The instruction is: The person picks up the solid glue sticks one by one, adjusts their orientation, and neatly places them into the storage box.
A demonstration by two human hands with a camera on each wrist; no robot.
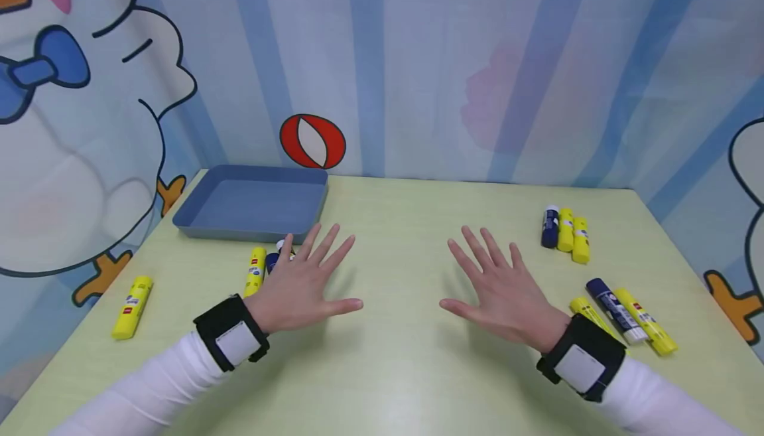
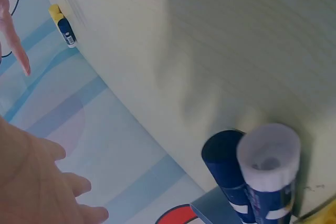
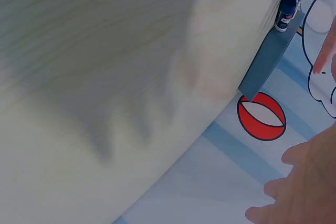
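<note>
Both hands hover over the table with fingers spread and nothing held. My left hand (image 1: 298,287) is nearest a yellow glue stick (image 1: 255,270) and two navy ones, partly hidden behind it in the head view; the left wrist view shows a dark-ended navy glue stick (image 2: 227,169) beside a white-ended one (image 2: 270,156). My right hand (image 1: 504,293) is left of a navy glue stick (image 1: 615,310) lying between two yellow ones, the outer (image 1: 646,322) in full view and the inner (image 1: 587,312) partly covered by the wrist strap.
A shallow blue-grey tray (image 1: 251,207) sits at the table's back left. One yellow glue stick (image 1: 132,308) lies near the left edge. At the back right, a navy glue stick (image 1: 550,227) lies beside two yellow ones (image 1: 565,230). A printed curtain (image 1: 418,77) hangs behind the table.
</note>
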